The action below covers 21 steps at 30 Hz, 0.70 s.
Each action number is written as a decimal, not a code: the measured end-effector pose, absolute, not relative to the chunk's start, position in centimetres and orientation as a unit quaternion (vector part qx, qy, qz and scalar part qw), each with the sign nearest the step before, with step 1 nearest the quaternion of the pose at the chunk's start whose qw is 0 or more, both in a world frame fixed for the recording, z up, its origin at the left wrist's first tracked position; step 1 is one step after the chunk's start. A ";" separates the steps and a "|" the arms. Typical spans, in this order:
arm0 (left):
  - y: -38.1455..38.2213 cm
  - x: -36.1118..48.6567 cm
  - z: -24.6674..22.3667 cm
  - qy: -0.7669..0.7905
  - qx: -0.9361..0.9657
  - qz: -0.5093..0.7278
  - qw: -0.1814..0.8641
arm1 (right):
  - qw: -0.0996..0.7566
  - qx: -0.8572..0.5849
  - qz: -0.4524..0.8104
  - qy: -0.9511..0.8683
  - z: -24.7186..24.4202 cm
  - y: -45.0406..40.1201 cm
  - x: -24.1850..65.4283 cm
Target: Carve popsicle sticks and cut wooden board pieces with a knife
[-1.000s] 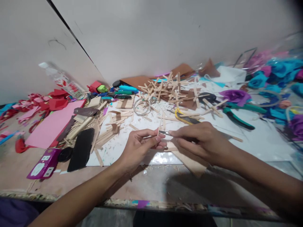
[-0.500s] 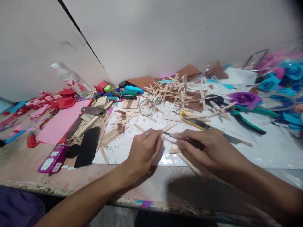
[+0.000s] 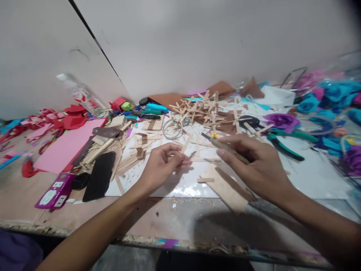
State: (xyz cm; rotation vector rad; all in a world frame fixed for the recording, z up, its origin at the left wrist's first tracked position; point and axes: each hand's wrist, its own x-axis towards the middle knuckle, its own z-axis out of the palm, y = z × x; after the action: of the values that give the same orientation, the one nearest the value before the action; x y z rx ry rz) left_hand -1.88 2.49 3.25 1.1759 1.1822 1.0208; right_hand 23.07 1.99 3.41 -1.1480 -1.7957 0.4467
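Observation:
My left hand pinches a wooden craft stick that points up and away over the white sheet. Some of its fingers stretch past the stick. In my right hand is a slim craft knife, its dark tip aimed to the left and apart from the stick. Below the knife, a flat wooden board lies tilted on the table, with a short stick piece at its left edge. Behind the knife tip, a yellow cutter is mostly hidden by my right hand.
Wooden crosses made of sticks pile up at the back. A roll of clear tape, green-handled pliers and paper flowers lie around. On the left are a phone, a purple device and pink paper.
My hands have moved apart. The knife has lifted away from the stick, and the stick in my left hand now points more upright. The view has shifted slightly.

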 end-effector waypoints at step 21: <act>0.6 -1.0 3.1 0.455 0.605 0.383 0.530 | 0.439 -0.457 0.232 -0.738 3.6 1.2 22.2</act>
State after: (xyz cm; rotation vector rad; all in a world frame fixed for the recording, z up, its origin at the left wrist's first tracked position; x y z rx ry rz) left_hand -1.03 0.60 3.10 1.4437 1.0857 0.9149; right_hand 22.15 1.23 3.62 -1.1366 -1.8328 0.5777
